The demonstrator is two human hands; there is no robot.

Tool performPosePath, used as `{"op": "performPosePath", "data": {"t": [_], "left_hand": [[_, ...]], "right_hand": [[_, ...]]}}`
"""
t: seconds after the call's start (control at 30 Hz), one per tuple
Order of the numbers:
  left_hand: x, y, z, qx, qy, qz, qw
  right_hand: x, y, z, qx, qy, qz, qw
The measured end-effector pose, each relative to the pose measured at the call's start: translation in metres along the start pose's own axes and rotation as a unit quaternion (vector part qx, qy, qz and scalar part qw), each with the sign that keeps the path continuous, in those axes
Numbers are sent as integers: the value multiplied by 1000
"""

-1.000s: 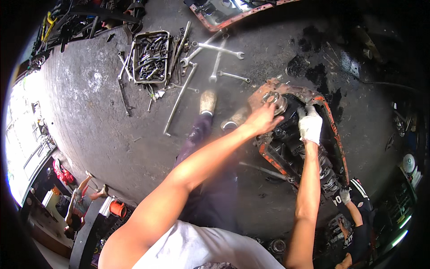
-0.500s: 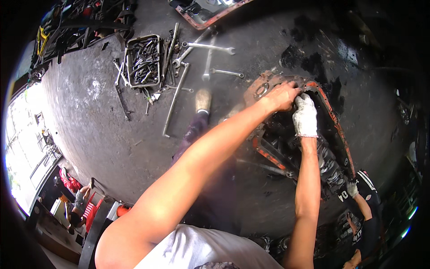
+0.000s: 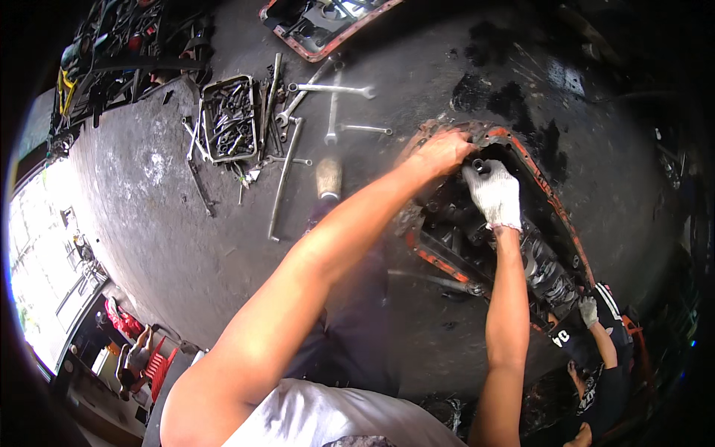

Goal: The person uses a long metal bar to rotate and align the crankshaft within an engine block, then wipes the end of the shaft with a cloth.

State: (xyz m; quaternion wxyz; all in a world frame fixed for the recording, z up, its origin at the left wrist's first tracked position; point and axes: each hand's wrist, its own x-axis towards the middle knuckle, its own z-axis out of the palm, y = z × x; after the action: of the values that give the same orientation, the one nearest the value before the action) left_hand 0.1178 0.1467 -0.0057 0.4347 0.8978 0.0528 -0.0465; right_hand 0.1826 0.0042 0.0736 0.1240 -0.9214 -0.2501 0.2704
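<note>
A large, greasy engine block (image 3: 417, 246) with worn orange paint along its rim lies open before me, dark metal parts showing inside. At its far end my bare left hand (image 3: 445, 151) bends its fingers over the edge; what they grip is hidden. Close beside it, above the opening, my right hand (image 3: 494, 192) wears a white knit glove and is closed around a small dark round piece with a hollow end (image 3: 479, 165). Further inside the block, the crankshaft-like metal parts (image 3: 547, 272) run toward the near right.
On the left stands a metal tray (image 3: 255, 123) of small tools and sockets. Several wrenches (image 3: 335, 90) and a long bar (image 3: 286, 182) lie around it. A pan with an orange rim (image 3: 316, 55) sits at the far side. At right, a co-worker's gloved hand (image 3: 588, 311) touches the block's near end.
My right hand has turned and moved slightly down and away from my left, bringing the round hollow piece into sight. My left hand stays at the block's far edge. The view has shifted somewhat.
</note>
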Motion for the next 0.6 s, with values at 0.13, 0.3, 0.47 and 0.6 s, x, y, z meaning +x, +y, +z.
{"op": "performPosePath", "data": {"t": [0.13, 0.3, 0.47, 0.6], "left_hand": [[-4, -6, 0, -24, -7, 1, 1000], [-8, 3, 1, -43, -18, -15, 999], [-21, -6, 10, -38, 61, -19, 997], [-17, 0, 16, -67, 65, -23, 995]], "right_hand": [[5, -19, 9, 13, 60, 18, 998], [5, -11, 5, -89, 16, -82, 993], [3, -34, -3, -59, 30, -145, 987], [8, -18, 3, -29, 27, 18, 999]]}}
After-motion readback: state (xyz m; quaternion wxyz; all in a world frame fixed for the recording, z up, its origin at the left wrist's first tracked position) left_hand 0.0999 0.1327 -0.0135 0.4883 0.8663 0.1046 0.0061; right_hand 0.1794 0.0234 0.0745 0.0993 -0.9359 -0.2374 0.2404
